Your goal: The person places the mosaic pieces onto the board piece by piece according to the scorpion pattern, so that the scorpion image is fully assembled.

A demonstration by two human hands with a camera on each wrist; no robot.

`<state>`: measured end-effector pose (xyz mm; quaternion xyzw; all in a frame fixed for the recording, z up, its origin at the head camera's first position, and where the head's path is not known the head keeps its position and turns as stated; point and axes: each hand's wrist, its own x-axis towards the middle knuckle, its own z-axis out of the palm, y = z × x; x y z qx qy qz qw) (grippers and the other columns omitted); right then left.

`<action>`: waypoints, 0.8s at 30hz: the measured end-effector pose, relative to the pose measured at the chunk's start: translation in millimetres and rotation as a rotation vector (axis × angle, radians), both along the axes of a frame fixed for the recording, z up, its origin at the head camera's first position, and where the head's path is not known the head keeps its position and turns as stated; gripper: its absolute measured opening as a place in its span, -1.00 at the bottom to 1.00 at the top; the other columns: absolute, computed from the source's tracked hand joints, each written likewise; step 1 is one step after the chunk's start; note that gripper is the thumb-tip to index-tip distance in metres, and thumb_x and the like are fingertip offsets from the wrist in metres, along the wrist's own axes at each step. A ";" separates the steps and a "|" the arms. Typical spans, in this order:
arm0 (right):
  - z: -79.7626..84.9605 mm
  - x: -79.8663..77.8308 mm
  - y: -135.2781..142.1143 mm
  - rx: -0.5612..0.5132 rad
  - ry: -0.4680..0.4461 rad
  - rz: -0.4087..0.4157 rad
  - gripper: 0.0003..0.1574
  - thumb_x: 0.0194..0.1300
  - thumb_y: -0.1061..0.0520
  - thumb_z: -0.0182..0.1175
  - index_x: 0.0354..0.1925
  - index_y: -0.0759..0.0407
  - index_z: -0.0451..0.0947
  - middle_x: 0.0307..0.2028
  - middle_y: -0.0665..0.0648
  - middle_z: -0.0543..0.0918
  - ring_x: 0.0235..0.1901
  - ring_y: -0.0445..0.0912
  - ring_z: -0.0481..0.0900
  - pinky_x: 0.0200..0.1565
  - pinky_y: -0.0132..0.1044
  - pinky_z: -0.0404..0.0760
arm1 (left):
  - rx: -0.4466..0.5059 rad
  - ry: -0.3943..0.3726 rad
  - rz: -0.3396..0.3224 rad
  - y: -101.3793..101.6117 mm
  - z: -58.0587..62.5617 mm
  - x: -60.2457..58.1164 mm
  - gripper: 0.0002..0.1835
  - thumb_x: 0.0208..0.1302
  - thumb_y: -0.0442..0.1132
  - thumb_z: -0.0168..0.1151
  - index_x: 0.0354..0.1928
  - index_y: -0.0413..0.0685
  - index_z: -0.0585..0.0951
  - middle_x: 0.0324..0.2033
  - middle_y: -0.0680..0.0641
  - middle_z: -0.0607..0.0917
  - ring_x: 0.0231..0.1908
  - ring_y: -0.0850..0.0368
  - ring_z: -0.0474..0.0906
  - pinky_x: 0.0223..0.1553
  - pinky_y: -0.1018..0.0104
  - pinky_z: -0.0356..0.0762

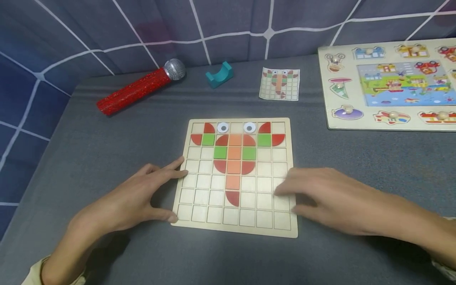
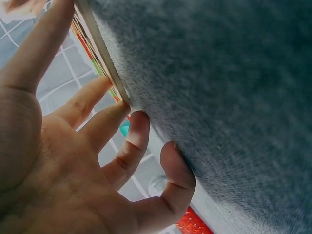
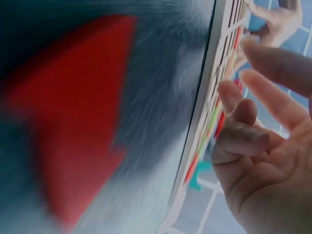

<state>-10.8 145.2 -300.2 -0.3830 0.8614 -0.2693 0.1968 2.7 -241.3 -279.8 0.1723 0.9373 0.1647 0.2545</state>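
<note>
A square wooden grid board (image 1: 210, 198) lies flat on the table. It carries red quarter-round pieces, green and orange squares, and two googly eyes. My left hand (image 1: 132, 198) touches the board's left side, thumb at the near-left corner and fingertips higher along the edge; the left wrist view shows those fingers (image 2: 112, 126) spread. Over the right edge hovers my right hand (image 1: 327, 198), slightly blurred, its fingers (image 3: 241, 141) loosely bent with nothing visible between them. Red pieces (image 3: 78, 92) lie on the table close to the right wrist camera, hidden in the head view.
Behind the board lie a red glittery microphone (image 1: 139, 91), a teal curved holder (image 1: 220, 75) and a small picture card (image 1: 279, 84) with a similar pattern. A wooden knob puzzle (image 1: 343, 120) takes up the back right. Dark cloth with white lines (image 1: 235, 19) hangs along the rear.
</note>
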 end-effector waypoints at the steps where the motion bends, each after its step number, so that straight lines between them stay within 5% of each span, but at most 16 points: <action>1: -1.3 1.6 8.1 0.024 0.004 -0.004 -0.45 0.15 0.12 0.45 0.08 -0.30 0.59 -0.07 -0.34 0.52 -0.15 -0.37 0.50 -0.13 -0.18 0.57 | 0.001 -0.002 0.000 0.1 -0.1 -0.2 0.00 -0.20 0.13 0.63 0.39 0.24 0.42 0.50 0.16 0.11 0.13 0.05 0.29 -0.02 0.00 0.44; 9: -25.7 13.2 68.0 0.248 0.010 -0.013 -0.25 0.08 -0.07 0.49 0.19 -0.51 0.43 -0.18 -0.36 0.36 -0.33 -0.39 0.36 -0.35 -0.34 0.42 | 0.022 -0.006 -0.016 -1.0 -1.1 -0.8 0.00 -0.16 0.11 0.61 0.41 0.22 0.39 0.51 0.16 0.09 0.12 0.08 0.29 -0.02 0.05 0.44; 16: -41.7 21.7 110.5 0.158 0.081 0.004 -0.15 -0.05 -0.05 0.56 0.21 -0.39 0.45 -0.20 -0.37 0.35 -0.37 -0.43 0.32 -0.43 -0.42 0.27 | 0.027 0.007 -0.027 -1.5 -0.9 -0.2 -0.01 -0.15 0.13 0.60 0.41 0.22 0.39 0.51 0.16 0.08 0.12 0.08 0.30 0.00 0.04 0.44; 24: -46.7 23.2 114.8 0.213 0.112 -0.033 -0.18 -0.07 0.11 0.56 0.15 -0.37 0.49 -0.27 -0.36 0.33 -0.39 -0.43 0.30 -0.41 -0.42 0.28 | 0.026 -0.004 -0.012 -0.7 0.4 -0.4 -0.01 -0.17 0.12 0.61 0.40 0.26 0.39 0.51 0.17 0.07 0.13 0.06 0.29 -0.01 0.01 0.44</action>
